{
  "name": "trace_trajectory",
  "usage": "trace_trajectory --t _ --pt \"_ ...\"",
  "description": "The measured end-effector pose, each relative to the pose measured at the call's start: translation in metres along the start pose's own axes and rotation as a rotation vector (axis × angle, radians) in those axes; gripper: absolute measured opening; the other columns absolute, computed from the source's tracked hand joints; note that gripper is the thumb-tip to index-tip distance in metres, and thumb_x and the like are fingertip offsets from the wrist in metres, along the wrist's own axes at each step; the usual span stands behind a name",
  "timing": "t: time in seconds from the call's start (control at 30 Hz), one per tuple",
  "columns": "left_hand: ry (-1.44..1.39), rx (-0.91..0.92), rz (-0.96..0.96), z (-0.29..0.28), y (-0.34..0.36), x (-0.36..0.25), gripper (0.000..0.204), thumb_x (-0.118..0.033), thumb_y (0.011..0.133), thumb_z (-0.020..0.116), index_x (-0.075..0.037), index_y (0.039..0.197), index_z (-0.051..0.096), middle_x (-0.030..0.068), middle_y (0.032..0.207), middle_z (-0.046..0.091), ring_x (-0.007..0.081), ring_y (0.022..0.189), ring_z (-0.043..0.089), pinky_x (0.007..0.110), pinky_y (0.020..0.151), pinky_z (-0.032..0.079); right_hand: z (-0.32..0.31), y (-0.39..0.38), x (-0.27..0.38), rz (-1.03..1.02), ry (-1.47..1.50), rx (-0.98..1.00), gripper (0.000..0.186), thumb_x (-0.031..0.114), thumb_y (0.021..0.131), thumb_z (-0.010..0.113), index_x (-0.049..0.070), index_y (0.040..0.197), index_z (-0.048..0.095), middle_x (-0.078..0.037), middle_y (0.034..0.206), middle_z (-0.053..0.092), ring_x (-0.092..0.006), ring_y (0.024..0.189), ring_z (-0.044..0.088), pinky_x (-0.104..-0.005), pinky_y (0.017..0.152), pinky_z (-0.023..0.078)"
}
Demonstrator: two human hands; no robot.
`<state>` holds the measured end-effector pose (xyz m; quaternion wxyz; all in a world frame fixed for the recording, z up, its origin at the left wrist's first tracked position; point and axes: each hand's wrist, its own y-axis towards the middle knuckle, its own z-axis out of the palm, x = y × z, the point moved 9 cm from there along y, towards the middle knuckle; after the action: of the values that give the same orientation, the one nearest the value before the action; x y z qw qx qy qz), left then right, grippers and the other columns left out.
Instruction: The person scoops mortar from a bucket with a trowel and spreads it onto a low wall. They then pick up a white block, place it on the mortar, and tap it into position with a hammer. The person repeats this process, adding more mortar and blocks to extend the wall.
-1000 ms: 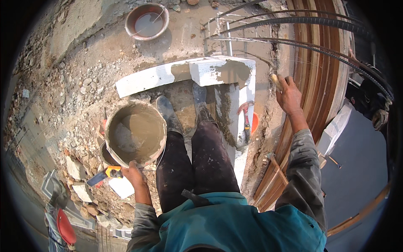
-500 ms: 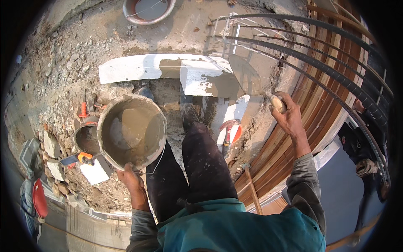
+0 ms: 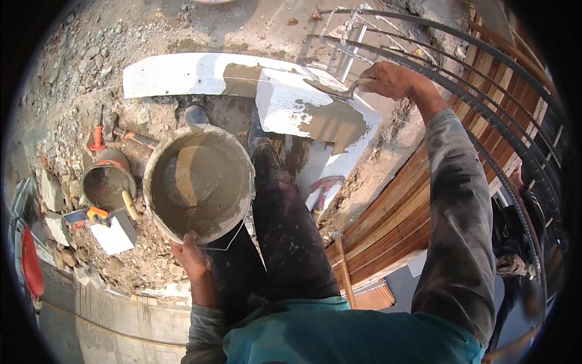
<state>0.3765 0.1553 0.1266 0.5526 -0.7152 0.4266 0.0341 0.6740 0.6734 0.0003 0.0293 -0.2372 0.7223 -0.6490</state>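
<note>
My left hand (image 3: 193, 262) grips the near rim of a round bucket (image 3: 151, 205), tilted so that the wet grey mortar (image 3: 224, 176) inside shows. In my right hand (image 3: 393, 80) is a trowel (image 3: 330, 90), held by its wooden handle. Its blade appears nearly edge-on at the far top edge of a white block (image 3: 280, 100). Grey mortar (image 3: 333, 120) is smeared over the block's near side and right part. To the left runs a longer white block course (image 3: 173, 76), with a patch of mortar beside the joint and a string line across it.
Left of the bucket lie a smaller mortar bucket (image 3: 108, 185), an orange-handled saw (image 3: 99, 216), a hammer (image 3: 138, 139) and a loose white block (image 3: 115, 235). A red-headed tool (image 3: 327, 183) lies by my leg. Rebar (image 3: 464, 45) curves above stacked boards (image 3: 394, 227); another person (image 3: 514, 264) is at right.
My right hand has moved up and away with the trowel, whose blade turned from broadside to nearly edge-on. The view has shifted. My left hand still holds the bucket.
</note>
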Motion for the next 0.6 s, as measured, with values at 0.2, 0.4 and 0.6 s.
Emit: trace_trajectory --t 0.2,0.4,0.6 --pt "-0.042 0.125 0.054 0.024 0.001 -0.025 0.030 0.004 0.078 0.051 0.004 0.107 0.057 0.0077 0.095 0.062 0.0160 0.082 0.058 0.030 0.077 0.049 -0.026 -0.063 0.075 -0.116 0.172 -0.204 0.052 0.047 0.089 0.063 0.004 0.117 0.063 -0.013 0.073 0.064 -0.0229 0.065 0.063 -0.0378 0.061 0.052" --pt "-0.027 0.052 -0.007 0.023 0.005 -0.045 0.035 0.005 0.078 0.051 0.004 0.113 0.057 0.0076 0.098 0.063 0.0162 0.082 0.059 0.028 0.076 0.049 -0.007 -0.132 0.125 -0.343 0.342 -0.536 0.046 0.033 0.090 0.066 0.002 0.123 0.056 -0.021 0.098 0.066 -0.0315 0.081 0.066 -0.0394 0.075 0.052" --pt "0.066 0.116 0.137 0.055 -0.001 -0.079 0.038 0.003 0.083 0.051 0.006 0.121 0.053 0.0108 0.106 0.063 0.0174 0.092 0.062 0.029 0.080 0.050 0.056 -0.129 0.213 -0.418 -0.045 -0.450 0.036 0.023 0.091 0.060 0.005 0.121 0.050 -0.020 0.097 0.063 -0.0416 0.083 0.064 -0.0481 0.073 0.051"
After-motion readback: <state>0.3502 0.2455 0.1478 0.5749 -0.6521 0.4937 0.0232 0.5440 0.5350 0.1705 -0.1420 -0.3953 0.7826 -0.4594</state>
